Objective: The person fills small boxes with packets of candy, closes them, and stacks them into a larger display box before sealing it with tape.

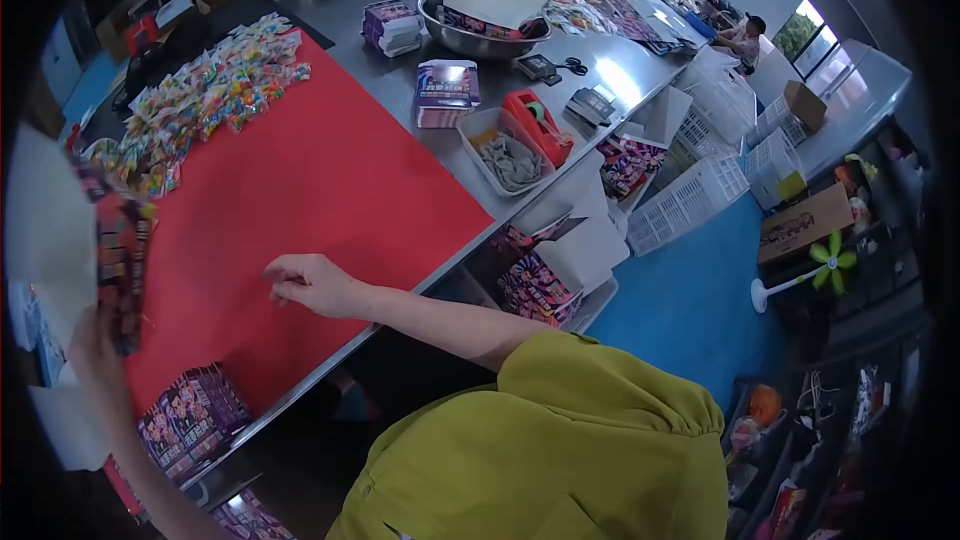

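My left hand (95,345) is at the far left, with its fingers closed on the lower edge of a carton (55,240) that has a pale flap and a row of dark, colourful printed pieces (122,260). Part of the carton is cut off by the view's edge. Over the red mat (330,170), my right hand (312,285) hangs with loosely bent fingers slightly apart, and nothing shows in them. A stack of purple printed boxes (195,420) stands on the mat's near corner, below my left hand. Small wrapped candies (225,80) lie heaped along the mat's far left side.
Beyond the mat stand stacked printed boxes (447,92), a metal bowl (480,38), a white bin with grey cloth (508,155), a red tape dispenser (540,125) and scissors (572,66). White crates (690,202) and a green fan (832,262) are at right. Another person (745,42) sits far back.
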`<state>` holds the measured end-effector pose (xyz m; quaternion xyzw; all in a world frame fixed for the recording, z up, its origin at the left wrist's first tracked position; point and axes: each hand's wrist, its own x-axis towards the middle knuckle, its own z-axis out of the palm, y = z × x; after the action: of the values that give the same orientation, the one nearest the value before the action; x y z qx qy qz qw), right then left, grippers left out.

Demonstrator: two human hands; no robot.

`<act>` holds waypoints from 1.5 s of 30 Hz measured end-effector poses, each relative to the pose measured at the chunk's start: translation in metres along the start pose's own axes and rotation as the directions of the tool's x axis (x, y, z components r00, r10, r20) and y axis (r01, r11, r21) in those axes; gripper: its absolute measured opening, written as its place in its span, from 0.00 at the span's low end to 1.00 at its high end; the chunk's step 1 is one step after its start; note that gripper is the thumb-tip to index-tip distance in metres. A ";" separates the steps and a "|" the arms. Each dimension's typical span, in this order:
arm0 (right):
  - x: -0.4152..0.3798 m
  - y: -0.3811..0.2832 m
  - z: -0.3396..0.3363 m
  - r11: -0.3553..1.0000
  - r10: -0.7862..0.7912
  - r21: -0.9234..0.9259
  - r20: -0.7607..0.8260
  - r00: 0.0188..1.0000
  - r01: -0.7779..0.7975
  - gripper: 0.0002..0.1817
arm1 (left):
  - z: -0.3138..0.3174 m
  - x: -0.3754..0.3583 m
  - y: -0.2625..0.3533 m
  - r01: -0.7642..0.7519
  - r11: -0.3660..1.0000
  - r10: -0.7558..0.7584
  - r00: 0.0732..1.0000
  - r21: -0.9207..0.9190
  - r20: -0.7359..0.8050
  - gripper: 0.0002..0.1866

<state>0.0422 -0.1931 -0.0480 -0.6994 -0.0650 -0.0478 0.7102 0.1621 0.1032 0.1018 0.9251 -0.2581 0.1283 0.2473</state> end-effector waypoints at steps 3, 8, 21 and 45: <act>-0.004 -0.002 -0.018 0.992 -0.101 -0.086 -0.174 0.980 0.087 0.13 | 0.056 -0.016 0.072 -0.287 0.949 0.288 0.958 0.131 0.010 0.03; -0.023 -0.030 -0.065 0.992 -0.122 -0.038 -0.514 0.849 0.120 0.12 | 0.110 -0.043 0.119 -0.363 0.926 0.348 0.927 0.101 0.138 0.02; -0.016 -0.086 0.009 0.721 -0.608 -0.453 -0.049 0.793 0.525 0.17 | 0.109 -0.178 0.122 -0.406 0.910 0.341 0.849 -0.086 -0.404 0.19; 0.130 -0.047 0.172 0.644 0.643 -0.765 0.529 0.553 -0.016 0.39 | 0.085 -0.197 0.056 -0.230 -0.579 -0.700 0.633 -0.782 0.332 0.38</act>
<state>0.1582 -0.0194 0.0212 -0.8552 -0.1925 0.3817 0.2930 -0.0229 0.0985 -0.0199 0.1785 0.1689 0.0128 0.9693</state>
